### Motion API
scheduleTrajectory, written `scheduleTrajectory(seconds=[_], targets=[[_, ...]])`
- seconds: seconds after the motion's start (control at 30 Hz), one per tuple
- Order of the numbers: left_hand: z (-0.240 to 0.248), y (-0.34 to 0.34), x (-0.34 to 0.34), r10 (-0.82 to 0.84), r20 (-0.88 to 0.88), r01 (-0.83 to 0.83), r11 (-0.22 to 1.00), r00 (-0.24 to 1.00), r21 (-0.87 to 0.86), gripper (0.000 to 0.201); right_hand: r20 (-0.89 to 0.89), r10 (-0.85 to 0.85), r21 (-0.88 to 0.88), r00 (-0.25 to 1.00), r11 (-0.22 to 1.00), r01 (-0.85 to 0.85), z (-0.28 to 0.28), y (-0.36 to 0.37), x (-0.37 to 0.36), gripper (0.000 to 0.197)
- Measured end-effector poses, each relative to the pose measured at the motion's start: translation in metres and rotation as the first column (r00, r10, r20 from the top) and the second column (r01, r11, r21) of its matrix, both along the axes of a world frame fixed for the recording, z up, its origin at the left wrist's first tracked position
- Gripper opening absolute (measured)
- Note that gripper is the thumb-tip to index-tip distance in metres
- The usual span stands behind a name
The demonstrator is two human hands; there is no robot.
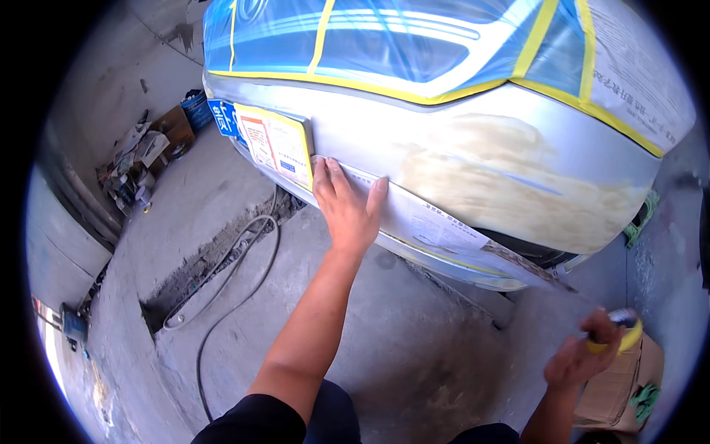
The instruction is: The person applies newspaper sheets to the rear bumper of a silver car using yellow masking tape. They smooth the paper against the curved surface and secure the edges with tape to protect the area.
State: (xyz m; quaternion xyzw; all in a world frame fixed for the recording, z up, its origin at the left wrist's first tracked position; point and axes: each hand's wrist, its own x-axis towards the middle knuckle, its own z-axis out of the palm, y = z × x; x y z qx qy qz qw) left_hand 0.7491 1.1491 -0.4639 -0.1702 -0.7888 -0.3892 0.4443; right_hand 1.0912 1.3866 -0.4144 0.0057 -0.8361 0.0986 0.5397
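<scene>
My left hand (346, 203) presses the top edge of a newspaper sheet (436, 224) against the car bumper (355, 111). Its fingers are spread, with the thumb apart. The sheet runs along the bumper's lower part and stretches out toward the right. At the lower right, my right hand (580, 359) grips a roll of yellow masking tape (630, 337), partly blurred by motion. The car is silver, with a beige sanded patch (488, 159) on its right side. Blue plastic film (392, 44) edged in yellow tape covers the part above the bumper.
A taped paper (277, 144) covers part of the blue licence plate (224, 118). A grey hose (270, 251) curls over the concrete floor beside a trench (159, 307). A cardboard box (614, 385) stands at the lower right. Clutter (137, 159) and a blue bucket (197, 109) line the left wall.
</scene>
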Motion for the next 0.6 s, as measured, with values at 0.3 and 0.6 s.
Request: scheduleTrajectory(seconds=[0.3, 0.6], targets=[[-0.002, -0.014, 0.002, -0.159, 0.144, 0.140, 0.981, 0.977, 0.133, 0.066, 0.462, 0.608, -0.330, 0.646, 0.794, -0.511, 0.020, -0.110, -0.135, 0.040], [0.011, -0.043, 0.001, -0.851, 0.043, 0.497, 0.346, 0.524, 0.796, 0.055, 0.401, 0.691, -0.650, 0.601, 0.677, -0.345, 0.018, -0.145, -0.208, 0.033]])
